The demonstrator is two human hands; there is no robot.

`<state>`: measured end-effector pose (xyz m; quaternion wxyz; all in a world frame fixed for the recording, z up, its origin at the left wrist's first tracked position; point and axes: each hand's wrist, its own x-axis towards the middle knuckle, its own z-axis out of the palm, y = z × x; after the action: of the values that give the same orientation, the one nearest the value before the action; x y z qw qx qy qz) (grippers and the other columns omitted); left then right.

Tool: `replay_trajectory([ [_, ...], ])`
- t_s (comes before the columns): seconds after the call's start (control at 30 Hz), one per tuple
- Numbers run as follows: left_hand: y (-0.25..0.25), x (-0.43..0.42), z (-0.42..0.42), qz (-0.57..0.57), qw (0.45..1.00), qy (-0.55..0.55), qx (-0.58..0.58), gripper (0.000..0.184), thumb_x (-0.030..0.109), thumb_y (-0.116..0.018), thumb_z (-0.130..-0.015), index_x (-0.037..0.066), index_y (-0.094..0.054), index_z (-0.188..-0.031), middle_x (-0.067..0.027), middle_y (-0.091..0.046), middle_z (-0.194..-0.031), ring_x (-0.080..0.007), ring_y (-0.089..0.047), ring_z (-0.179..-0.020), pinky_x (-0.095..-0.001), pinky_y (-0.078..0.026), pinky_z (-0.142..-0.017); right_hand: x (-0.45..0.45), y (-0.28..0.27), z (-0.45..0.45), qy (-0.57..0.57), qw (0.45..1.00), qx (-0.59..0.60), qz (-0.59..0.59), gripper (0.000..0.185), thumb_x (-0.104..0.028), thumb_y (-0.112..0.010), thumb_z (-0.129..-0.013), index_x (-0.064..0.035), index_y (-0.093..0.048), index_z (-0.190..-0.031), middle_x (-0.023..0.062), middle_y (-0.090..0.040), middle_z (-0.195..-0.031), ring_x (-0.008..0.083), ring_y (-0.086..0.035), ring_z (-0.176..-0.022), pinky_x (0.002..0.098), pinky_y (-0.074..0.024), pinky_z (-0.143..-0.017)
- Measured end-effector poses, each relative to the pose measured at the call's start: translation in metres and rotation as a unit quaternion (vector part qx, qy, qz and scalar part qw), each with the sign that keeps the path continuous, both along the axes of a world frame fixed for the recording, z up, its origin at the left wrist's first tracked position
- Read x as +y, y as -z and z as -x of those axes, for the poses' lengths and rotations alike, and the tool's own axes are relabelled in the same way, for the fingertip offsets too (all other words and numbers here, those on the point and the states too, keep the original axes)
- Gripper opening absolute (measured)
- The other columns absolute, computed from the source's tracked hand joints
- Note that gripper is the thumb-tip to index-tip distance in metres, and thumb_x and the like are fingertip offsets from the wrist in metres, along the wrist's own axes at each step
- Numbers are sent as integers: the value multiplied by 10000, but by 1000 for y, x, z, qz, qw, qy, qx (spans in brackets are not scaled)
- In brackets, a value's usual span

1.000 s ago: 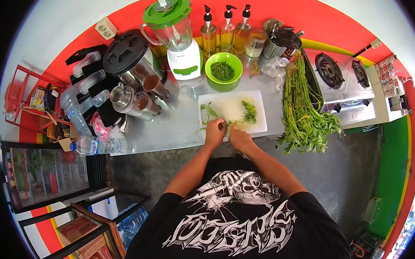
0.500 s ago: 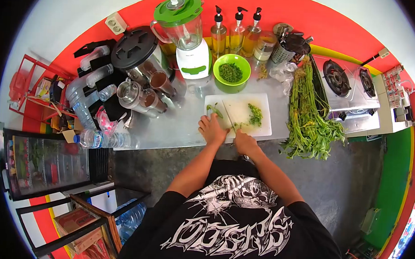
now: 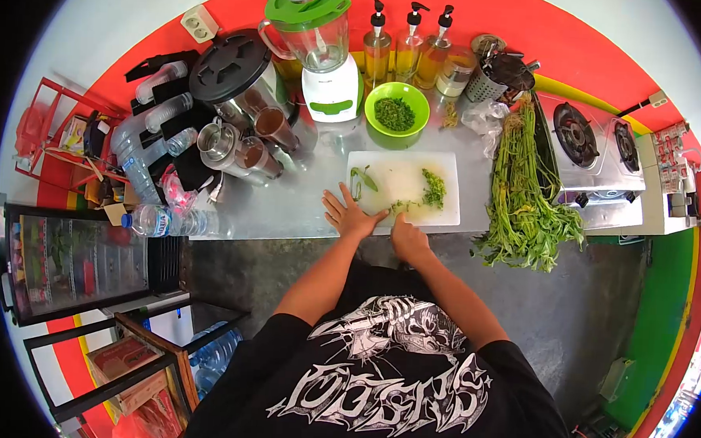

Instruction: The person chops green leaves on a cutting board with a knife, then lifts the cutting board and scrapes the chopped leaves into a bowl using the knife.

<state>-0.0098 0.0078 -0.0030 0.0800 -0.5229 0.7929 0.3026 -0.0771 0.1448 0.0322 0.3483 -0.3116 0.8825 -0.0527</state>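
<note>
From where I stand, the person has both hands at the near edge of the white cutting board (image 3: 393,162), set close together. The left hand (image 3: 352,219) is spread wide, fingers fanned over the metal counter (image 3: 288,208) and the thumb reaching toward the right hand (image 3: 410,240). That one is curled closed, its knuckles by the board's front edge; what it grips is too hidden to tell. A few green scraps (image 3: 401,206) lie on the board just beyond it. On the board's right side sits a small heap of chopped greens (image 3: 434,189), and on its left are a loose green leaf (image 3: 366,178) and thin stems. Behind the board stands the lime-green bowl (image 3: 395,134), holding finely cut dark greens (image 3: 394,114), with the green-lidded blender (image 3: 330,91) to its left. To the right of the board, well apart from the hands, a big bunch of long-stalked leafy greens (image 3: 524,188) lies beside the gas stove (image 3: 599,157), its leaves hanging over the counter's near edge.
</note>
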Motion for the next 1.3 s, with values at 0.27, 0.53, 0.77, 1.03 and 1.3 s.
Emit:
replay_trajectory([
  [0.27, 2, -2, -1, -14, 1000, 2, -2, 1475, 720, -809, -578, 183, 132, -1578, -276, 239, -1588, -424, 206, -1485, -582, 37, -1179, 0, 8, -6, 7, 1000, -8, 8, 315, -229, -501, -959, -3, -426, -1165, 310, -670, -1038, 468, -671, -963, 553, -527, -845],
  [0.53, -39, 8, 9, 20, 999, 8, -29, 1400, 570, -881, -597, 241, 48, -1592, -203, 190, -1625, -445, 100, -1500, -686, -106, -1139, 19, 20, 10, 24, 997, 44, 60, 316, -276, -481, -983, -13, -412, -1144, 307, -677, -986, 479, -674, -919, 551, -537, -817],
  [0.77, -34, 1, 20, 75, 993, 85, -12, 1362, 484, -915, -597, 279, -2, -1587, -226, 106, -1629, -429, -1, -1505, -626, -158, -1153, 60, 15, 34, 97, 994, 31, 40, 307, -302, -451, -994, -36, -409, -1140, 310, -672, -997, 493, -663, -929, 573, -524, -828],
  [1.03, -34, 12, 34, 90, 988, 124, 18, 1346, 516, -911, -585, 292, -36, -1584, -230, 56, -1631, -433, -47, -1497, -606, -157, -1154, 74, 0, 41, 101, 991, 54, 75, 315, -314, -495, -973, -31, -457, -1107, 316, -667, -955, 490, -662, -897, 578, -520, -798],
  [1.3, -22, -9, -17, 83, 996, 24, 24, 1290, 572, -826, -685, 149, -4, -1584, -328, 52, -1598, -425, 21, -1508, -575, -103, -1177, 44, 2, 36, 63, 981, 41, 177, 330, -309, -550, -950, -9, -517, -1081, 319, -661, -885, 507, -645, -832, 584, -506, -760],
])
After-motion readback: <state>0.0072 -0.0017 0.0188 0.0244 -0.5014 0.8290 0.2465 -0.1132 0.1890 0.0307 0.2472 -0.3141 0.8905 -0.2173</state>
